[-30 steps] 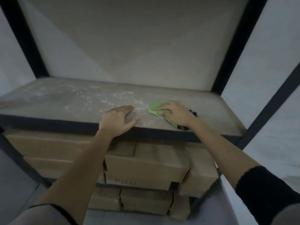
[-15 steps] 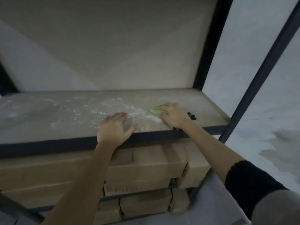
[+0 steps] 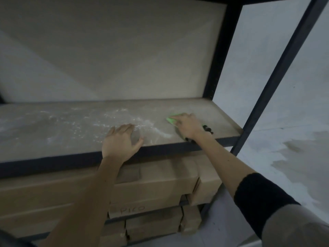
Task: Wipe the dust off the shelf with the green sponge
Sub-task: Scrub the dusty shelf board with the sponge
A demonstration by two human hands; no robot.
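Your right hand (image 3: 187, 127) has slid the green sponge (image 3: 171, 119) rightward along the shelf (image 3: 71, 132); its fingers press flat, hiding most of it. Left hand (image 3: 121, 141) rests spread on the front edge.

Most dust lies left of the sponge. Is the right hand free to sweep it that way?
Probably not fully: the left hand rests flat on the shelf beside the dust, in the right hand's path with the green sponge.

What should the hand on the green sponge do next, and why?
Probably sweep the green sponge leftward. The right hand presses it flat near the grey shelf board's right end, while white dust lies to its left, round the left hand resting flat there.
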